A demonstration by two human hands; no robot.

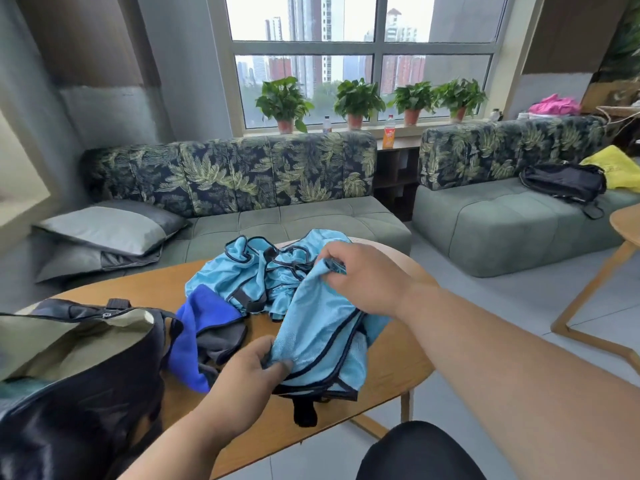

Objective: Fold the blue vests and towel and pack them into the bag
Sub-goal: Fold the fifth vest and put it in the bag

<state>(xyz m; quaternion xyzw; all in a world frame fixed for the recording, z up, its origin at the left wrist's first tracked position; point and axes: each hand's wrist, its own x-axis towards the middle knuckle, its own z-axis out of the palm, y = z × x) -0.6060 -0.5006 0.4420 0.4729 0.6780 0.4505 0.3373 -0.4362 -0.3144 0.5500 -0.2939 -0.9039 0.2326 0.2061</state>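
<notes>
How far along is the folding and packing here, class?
Done: nothing looks folded or packed yet; the bag sits open at the table's left. In hand: left hand and right hand grip one vest. Left: the crumpled vest pile, the towel, then packing.

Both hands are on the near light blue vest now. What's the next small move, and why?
Probably pull it taut and flat on the table. The left hand pinches the vest at its near edge, the right hand grips its far end, and it lies bunched.
</notes>
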